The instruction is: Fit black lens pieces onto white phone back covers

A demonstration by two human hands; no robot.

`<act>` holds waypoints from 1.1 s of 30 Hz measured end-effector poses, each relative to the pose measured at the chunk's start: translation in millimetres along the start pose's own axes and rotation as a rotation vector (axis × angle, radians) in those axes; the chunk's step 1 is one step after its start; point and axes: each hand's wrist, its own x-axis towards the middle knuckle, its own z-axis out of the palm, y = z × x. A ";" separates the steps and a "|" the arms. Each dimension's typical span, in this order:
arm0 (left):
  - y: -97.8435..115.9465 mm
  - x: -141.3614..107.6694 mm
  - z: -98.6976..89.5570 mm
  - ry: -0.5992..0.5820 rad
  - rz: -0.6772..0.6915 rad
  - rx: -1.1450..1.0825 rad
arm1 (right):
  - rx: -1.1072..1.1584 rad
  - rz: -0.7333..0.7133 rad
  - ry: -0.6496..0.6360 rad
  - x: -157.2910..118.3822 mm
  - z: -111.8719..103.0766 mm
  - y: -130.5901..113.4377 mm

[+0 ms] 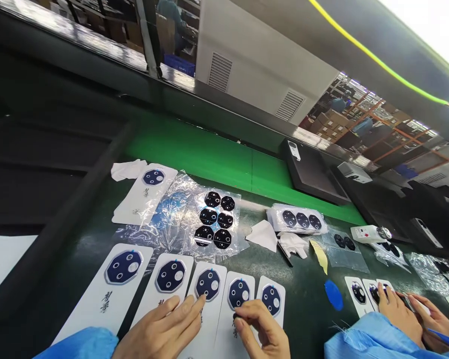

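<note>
Several white phone-back-shaped panels [124, 294] lie in a row before me, each with a dark blue octagonal lens plate [171, 275] and black script. My left hand [162, 324] rests with outstretched fingers across the second and third panels, its fingertips at the lower edge of the third plate [207, 285]. Over the fourth panel [224, 324], my right hand [264, 326] pinches a small dark piece [236, 315] between thumb and finger, just below that panel's plate [239, 293]. What exactly the piece is cannot be made out.
Behind the row lie a clear plastic sheet with black octagons [224, 219], a stack of white panels [134, 204], bagged panels [297, 219], crumpled white wipes [262, 235] and a white bottle [368, 233]. At right, a co-worker's hands [400, 311] handle similar panels. A green belt [209, 154] runs behind.
</note>
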 end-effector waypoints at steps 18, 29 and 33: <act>0.6 10.3 -2.6 0.045 -0.014 0.060 | -0.594 -0.513 -0.010 20.9 47.3 2.9; 2.9 11.9 -6.2 0.040 -0.059 0.062 | -0.571 -0.343 -0.084 38.9 39.5 -5.7; 2.4 8.2 -2.9 0.040 -0.039 0.040 | -0.641 -0.413 0.037 30.7 42.9 3.4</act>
